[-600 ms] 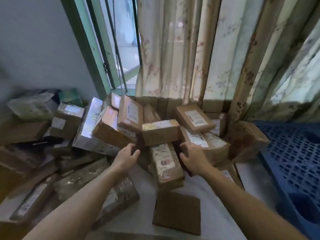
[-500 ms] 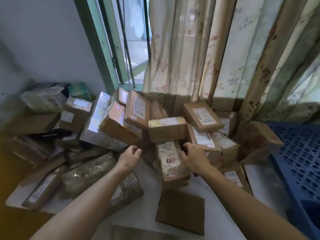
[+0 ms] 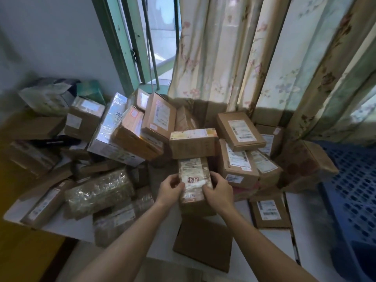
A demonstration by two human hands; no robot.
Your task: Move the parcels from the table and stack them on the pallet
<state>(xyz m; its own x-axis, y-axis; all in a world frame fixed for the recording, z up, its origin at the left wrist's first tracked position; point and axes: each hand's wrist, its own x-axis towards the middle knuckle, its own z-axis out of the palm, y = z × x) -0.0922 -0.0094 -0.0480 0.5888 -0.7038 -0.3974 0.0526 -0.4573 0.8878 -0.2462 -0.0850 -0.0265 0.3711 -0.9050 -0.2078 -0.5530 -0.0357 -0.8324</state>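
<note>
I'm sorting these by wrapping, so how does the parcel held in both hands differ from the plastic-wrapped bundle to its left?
The held parcel is a cardboard box with a taped label on top; the plastic-wrapped bundle is covered all over in crinkled clear film. The left hand and right hand grip the held parcel's sides; the bundle lies untouched. The parcel points away from the camera, the bundle lies crosswise. Both are oblong.
</note>
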